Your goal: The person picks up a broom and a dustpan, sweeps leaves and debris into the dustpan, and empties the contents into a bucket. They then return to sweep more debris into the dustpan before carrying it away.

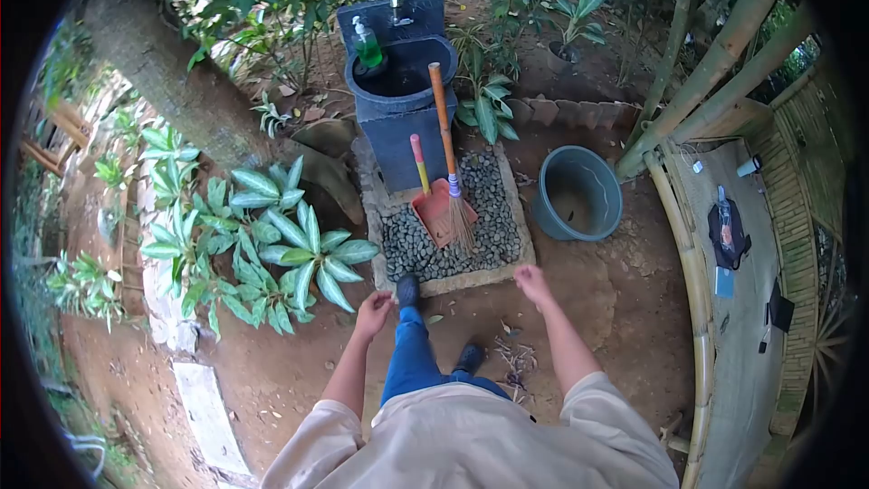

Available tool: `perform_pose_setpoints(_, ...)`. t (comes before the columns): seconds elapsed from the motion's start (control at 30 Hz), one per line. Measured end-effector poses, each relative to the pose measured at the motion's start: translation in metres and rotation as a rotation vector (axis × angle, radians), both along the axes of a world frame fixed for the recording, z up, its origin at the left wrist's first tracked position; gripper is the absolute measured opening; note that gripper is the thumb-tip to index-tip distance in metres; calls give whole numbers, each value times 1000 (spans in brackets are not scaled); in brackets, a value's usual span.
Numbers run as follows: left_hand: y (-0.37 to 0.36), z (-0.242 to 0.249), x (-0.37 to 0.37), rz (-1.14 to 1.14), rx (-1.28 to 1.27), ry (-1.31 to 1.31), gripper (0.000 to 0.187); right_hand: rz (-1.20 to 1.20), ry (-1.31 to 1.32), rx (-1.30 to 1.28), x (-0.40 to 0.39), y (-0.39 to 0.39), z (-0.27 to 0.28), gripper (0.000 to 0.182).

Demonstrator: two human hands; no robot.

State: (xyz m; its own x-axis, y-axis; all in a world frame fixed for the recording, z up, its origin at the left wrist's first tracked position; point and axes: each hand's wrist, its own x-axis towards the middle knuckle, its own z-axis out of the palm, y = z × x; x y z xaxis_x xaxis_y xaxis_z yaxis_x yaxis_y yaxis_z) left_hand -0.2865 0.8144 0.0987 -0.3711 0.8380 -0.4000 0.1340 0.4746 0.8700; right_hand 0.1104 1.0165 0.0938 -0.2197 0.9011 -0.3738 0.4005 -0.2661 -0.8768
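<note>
My left hand [374,313] hangs in the air by my left knee, fingers loosely bent and slightly apart, holding nothing. Over the ground near the pebble bed's front right corner is my right hand [534,286], also empty with fingers loosely curled. Ahead of both hands, a broom [444,118] with a wooden handle and purple binding stands with its bristles down by a red dustpan [436,215]. The dustpan has a yellow and pink handle and leans on the grey pebbles [493,190]. Neither hand touches these tools.
A dark sink [398,149] with a tap [396,0] and a green soap bottle [367,45] stands behind the tools. A blue-grey bucket [579,195] is at the right. Leafy plants [312,249] border the left; a bamboo-edged bench [733,217] holds a dark bag [727,231].
</note>
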Motion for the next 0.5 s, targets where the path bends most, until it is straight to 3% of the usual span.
perform_pose_setpoints(0.07, 65, 1, -26, -64, 35, 23, 34, 26, -14, 72, -51, 63, 14, 18)
perform_pose_setpoints(0.23, 240, 39, -89, -269, 58, 88, 35, 8, -109, 281, -194, 183, 110, 33)
perform_pose_setpoints(0.4, 371, 78, -115, -333, 116, 123, 38, -45, -284, 417, -287, 288, 129, 49)
perform_pose_setpoints(0.5, 430, 58, -124, -404, 148, 240, 42, -97, -373, 339, -318, 324, 134, 57)
